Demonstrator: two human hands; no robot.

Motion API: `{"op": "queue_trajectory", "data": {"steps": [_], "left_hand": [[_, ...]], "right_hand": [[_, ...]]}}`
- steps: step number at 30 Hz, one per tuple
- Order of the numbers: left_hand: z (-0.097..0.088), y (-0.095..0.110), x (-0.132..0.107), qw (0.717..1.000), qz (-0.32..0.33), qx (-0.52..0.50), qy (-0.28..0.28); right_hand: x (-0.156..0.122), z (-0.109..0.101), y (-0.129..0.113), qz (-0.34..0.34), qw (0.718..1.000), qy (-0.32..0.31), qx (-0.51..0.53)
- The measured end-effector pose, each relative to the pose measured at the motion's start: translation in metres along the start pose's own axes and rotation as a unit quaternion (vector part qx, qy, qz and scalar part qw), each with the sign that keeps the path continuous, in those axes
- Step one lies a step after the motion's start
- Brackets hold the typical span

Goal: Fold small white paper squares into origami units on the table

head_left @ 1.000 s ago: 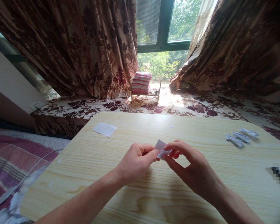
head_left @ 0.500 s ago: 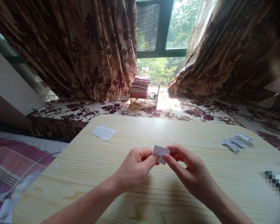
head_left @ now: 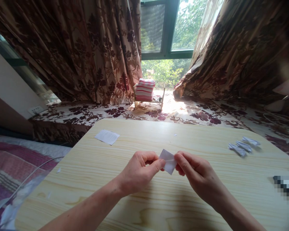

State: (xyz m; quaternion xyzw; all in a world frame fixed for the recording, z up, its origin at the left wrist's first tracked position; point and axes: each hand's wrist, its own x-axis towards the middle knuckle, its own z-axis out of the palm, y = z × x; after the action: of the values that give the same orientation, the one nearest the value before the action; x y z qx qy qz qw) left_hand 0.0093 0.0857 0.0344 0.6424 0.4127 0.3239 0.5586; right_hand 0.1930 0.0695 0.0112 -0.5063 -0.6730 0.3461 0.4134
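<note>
A small square of white paper (head_left: pixel 169 163) is held up over the table, tilted like a diamond, with a faint crease across it. My left hand (head_left: pixel 144 170) pinches its left corner between thumb and fingers. At the opposite corner, my right hand (head_left: pixel 195 168) pinches the paper too, thumb on the near side. The fingertips behind the paper are partly hidden.
On the wooden table (head_left: pixel 106 173), a flat sheet of paper (head_left: pixel 107 137) lies at the back left and folded paper pieces (head_left: pixel 243 146) at the right. Paper scraps (head_left: pixel 175 135) are scattered about. Behind, striped cloths (head_left: pixel 145 89) sit on a small rack.
My right thumb and fingers have closed on the paper's right corner. The paper has turned and now shows more of its face. The left hand keeps its pinch.
</note>
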Motion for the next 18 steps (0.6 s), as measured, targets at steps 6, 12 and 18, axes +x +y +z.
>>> {"op": "queue_trajectory", "data": {"steps": [6,12,18], "left_hand": [[-0.01,-0.006,0.005,0.999,0.015,-0.009,-0.036],[-0.002,0.01,-0.013,0.997,0.071,-0.005,0.017],[0.024,0.013,-0.049,0.987,0.14,0.009,0.08]], "right_hand": [[0.002,-0.003,-0.005,-0.007,0.999,-0.036,-0.01],[-0.013,0.013,-0.032,-0.025,0.997,0.028,0.067],[-0.043,0.039,-0.038,-0.044,0.987,0.105,0.114]]}}
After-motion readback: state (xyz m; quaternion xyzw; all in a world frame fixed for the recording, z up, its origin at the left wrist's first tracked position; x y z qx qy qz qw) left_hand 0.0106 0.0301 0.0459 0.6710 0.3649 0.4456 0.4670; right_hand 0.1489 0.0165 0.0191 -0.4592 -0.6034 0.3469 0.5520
